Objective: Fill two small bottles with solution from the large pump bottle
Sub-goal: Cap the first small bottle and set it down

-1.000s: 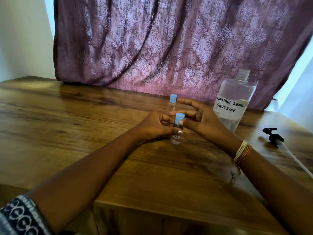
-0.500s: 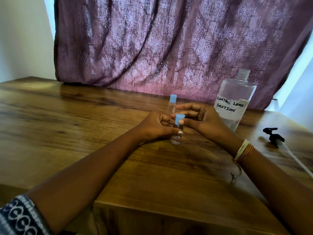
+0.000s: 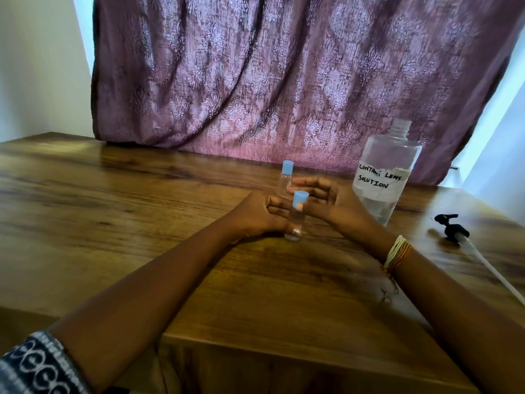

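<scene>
A small clear bottle with a blue cap [image 3: 295,220] stands upright on the wooden table [image 3: 142,211]. My left hand [image 3: 255,216] grips its body from the left, thumb low on its front. My right hand [image 3: 326,201] holds it just under the cap, thumb on the neck, other fingers stretched out behind. A second small blue-capped bottle [image 3: 285,180] stands just behind, partly hidden by my fingers. The large clear bottle [image 3: 383,177], labelled "contact lens solution", stands to the right with its neck uncovered. Its black pump head with a long tube [image 3: 454,230] lies on the table further right.
A purple patterned curtain [image 3: 284,81] hangs along the table's far edge. The table's front edge runs close below my forearms. A bracelet sits on my right wrist [image 3: 396,253].
My right hand's fingers shifted around the cap, curling then stretching out again, thumb now on the neck. The left hand and bottle stayed in place.
</scene>
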`<state>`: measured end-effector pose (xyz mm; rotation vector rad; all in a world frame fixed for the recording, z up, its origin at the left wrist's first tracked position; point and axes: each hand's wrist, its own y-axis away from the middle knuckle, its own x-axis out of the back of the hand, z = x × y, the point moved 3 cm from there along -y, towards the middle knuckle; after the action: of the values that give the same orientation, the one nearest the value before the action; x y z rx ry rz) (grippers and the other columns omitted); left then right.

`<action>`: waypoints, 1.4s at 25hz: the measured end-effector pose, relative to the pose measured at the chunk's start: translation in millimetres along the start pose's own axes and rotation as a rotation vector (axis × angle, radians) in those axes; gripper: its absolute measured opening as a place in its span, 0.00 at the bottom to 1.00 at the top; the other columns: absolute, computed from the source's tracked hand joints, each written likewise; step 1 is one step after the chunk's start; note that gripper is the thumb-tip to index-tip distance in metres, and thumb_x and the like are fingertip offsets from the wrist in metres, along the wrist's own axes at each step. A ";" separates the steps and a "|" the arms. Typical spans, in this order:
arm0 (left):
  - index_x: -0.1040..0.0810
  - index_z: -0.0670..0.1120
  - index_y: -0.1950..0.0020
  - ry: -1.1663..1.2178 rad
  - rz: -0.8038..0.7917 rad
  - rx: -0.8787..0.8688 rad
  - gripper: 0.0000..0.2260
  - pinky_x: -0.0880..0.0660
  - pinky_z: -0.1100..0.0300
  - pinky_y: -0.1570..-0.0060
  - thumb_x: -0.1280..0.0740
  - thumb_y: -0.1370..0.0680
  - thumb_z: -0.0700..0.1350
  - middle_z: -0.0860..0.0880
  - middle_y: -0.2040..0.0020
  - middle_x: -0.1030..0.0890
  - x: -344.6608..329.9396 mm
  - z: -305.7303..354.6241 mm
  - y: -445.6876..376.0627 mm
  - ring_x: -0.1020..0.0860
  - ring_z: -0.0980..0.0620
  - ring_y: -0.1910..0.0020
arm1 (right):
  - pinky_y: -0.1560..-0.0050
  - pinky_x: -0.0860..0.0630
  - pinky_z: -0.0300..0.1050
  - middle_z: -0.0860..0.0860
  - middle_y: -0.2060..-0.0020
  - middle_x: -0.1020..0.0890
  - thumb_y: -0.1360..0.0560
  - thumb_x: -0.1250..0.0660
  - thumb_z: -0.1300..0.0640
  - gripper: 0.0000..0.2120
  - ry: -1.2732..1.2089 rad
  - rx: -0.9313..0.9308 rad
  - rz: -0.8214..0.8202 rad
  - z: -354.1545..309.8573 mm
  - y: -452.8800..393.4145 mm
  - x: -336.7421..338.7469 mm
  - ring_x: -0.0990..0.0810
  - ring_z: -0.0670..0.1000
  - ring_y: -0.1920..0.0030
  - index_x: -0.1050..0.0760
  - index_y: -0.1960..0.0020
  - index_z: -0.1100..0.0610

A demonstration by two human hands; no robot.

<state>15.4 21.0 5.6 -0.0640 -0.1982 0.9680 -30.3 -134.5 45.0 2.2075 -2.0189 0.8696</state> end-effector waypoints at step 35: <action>0.21 0.40 0.57 -0.215 0.521 -0.050 0.05 0.28 0.65 0.79 0.27 0.27 0.41 0.47 0.67 0.19 8.3 -2.2 -62.2 0.23 0.60 0.77 | 0.42 0.22 0.53 0.53 0.48 0.23 0.30 0.27 0.57 0.27 0.517 -0.428 0.038 34.3 -1.0 13.0 0.22 0.53 0.46 0.33 0.36 0.59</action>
<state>70.9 -7.3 13.5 -0.0581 -0.4172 1.4912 -16.3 -159.2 21.8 1.5327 -1.7881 0.8079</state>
